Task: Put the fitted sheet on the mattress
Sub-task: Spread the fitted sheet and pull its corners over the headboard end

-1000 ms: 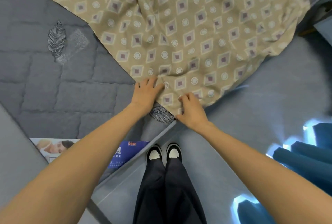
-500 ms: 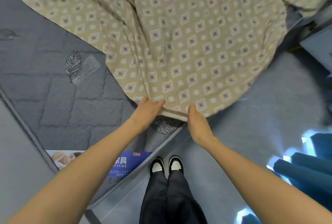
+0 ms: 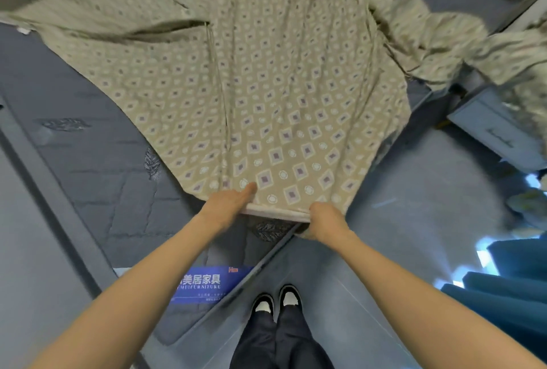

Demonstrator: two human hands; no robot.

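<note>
Grey quilted mattress, mostly bare; the near corner by the person's feet is uncovered. Beige diamond-print fitted sheet lies spread and rumpled over the mattress middle, far end bunched at upper right, near hem raised just above that corner. Left hand pinches the hem, fingers laid on top, thumb hidden. Right hand curls round the hem from beneath. Hem is taut between them, probably to open the elastic pocket and hook it over the corner.
</note>
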